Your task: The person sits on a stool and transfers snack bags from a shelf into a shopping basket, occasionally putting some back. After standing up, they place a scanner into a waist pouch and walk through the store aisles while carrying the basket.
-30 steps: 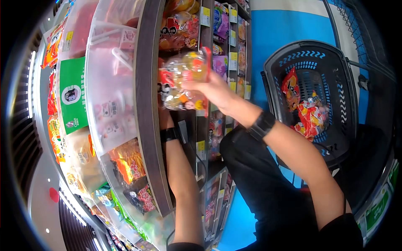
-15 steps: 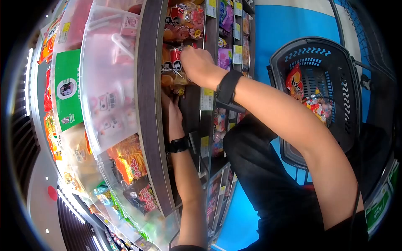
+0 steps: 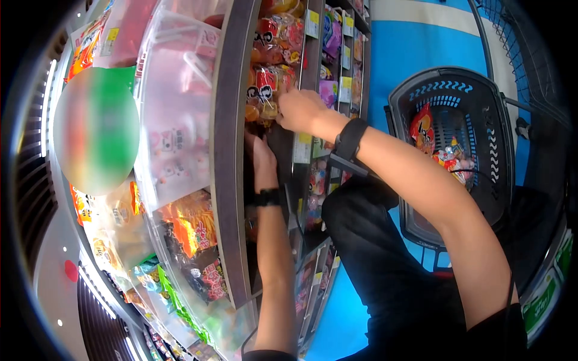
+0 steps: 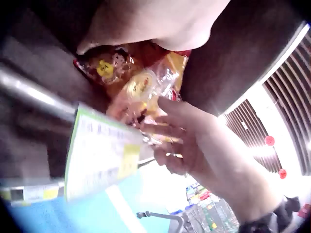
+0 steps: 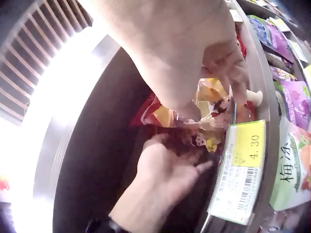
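Note:
A clear-and-red jelly bag (image 3: 262,93) with amber, rounded pieces lies on the shelf, in front of a similar bag (image 3: 278,37). My right hand (image 3: 303,112) is at its front edge; in the right wrist view the thumb and bent fingers hold either side of the bag (image 5: 214,92). My left hand (image 3: 263,157) reaches in under the shelf board. In the right wrist view, this left hand (image 5: 165,165) lies palm up with loosely extended fingers along the bag's near side. The left wrist view shows the right hand's fingers (image 4: 167,130) against the bag (image 4: 141,87).
A dark shelf board (image 3: 232,150) runs close beside my left arm. Price tags (image 5: 238,170) line the shelf edge by my hands. A black basket (image 3: 448,75) holding several snack bags stands on the blue floor to the right. Clear bins (image 3: 174,114) are on the left.
My right hand has brought the jelly bag down onto the shelf and stays at its front edge. The left hand remains beside the bag, its palm now more visible.

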The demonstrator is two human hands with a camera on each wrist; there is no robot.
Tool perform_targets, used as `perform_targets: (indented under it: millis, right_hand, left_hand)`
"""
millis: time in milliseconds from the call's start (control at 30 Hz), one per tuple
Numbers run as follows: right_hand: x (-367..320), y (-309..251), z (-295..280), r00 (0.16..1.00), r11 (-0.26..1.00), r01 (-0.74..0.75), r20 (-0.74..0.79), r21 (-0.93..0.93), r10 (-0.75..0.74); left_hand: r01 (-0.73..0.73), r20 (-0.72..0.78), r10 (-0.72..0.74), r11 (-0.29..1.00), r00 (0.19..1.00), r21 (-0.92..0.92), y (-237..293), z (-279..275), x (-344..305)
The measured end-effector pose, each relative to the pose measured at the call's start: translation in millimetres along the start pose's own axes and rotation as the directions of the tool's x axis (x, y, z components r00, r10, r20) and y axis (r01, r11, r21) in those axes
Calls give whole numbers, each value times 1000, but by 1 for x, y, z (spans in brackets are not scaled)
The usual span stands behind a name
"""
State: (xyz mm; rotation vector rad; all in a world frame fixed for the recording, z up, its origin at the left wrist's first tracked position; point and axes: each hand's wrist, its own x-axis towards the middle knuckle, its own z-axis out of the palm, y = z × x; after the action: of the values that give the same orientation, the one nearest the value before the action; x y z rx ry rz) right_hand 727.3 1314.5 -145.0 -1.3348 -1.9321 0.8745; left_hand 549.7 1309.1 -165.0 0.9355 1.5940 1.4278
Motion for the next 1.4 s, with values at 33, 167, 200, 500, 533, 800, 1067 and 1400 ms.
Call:
perform_targets:
  millis: [33, 167, 200, 500, 533, 800, 1067, 1400]
  right_hand:
    - [-1, -1, 0, 1000, 1000, -13, -4, 8, 13]
    - [-23, 9, -9, 985, 984, 106, -149, 141, -85]
    - [-34, 14, -8, 938, 950, 220, -315, 220, -144]
    - [-169, 139, -54, 870, 873, -216, -320, 438, 376]
    - [-192, 167, -56, 874, 850, -279, -249, 448, 418]
    - [-369, 352, -42, 641, 715, -593, 320, -370, 698]
    - [-363, 353, 22, 799, 786, -420, 226, -454, 558]
    - [-277, 309, 52, 733, 726, -517, 203, -453, 649]
  left_hand:
    - [-7, 5, 7, 1000, 1000, -3, -3, -3, -5]
    - [54, 174, -80, 987, 982, 148, 0, 20, -25]
    - [7, 240, -38, 992, 970, 128, 4, 26, -32]
    - [-67, 449, -227, 833, 865, 549, 5, -5, -13]
    - [-16, 353, -278, 765, 893, 643, 10, -7, -17]
    - [-422, 439, 314, 891, 842, 170, 13, 86, -210]
    - [153, 665, -119, 988, 738, 7, -81, 126, -226]
    - [337, 538, -252, 939, 805, -64, -93, 132, -207]
